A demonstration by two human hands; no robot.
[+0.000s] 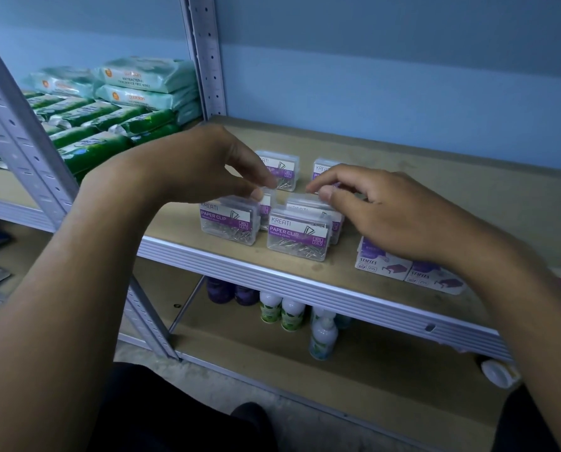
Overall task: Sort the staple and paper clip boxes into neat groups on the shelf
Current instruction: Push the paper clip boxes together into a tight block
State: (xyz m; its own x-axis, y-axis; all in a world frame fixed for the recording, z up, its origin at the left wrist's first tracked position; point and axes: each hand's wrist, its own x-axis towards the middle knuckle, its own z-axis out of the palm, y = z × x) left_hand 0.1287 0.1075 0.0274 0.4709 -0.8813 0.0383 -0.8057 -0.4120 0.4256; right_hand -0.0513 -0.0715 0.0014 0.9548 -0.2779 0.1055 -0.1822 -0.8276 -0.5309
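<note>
Clear clip box (267, 203) pinched in left grip (207, 164); right grip (380, 207) just beside.

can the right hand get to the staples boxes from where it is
Probably yes: the right hand hovers just above and left of the staples boxes at the shelf front, with nothing lying between them.

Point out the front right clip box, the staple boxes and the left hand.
Front right clip box (298, 234): head view, on its purple label.
Staple boxes (383, 264): head view, on the left box's top face.
Left hand (204, 161): head view, on the back of the hand.
</note>
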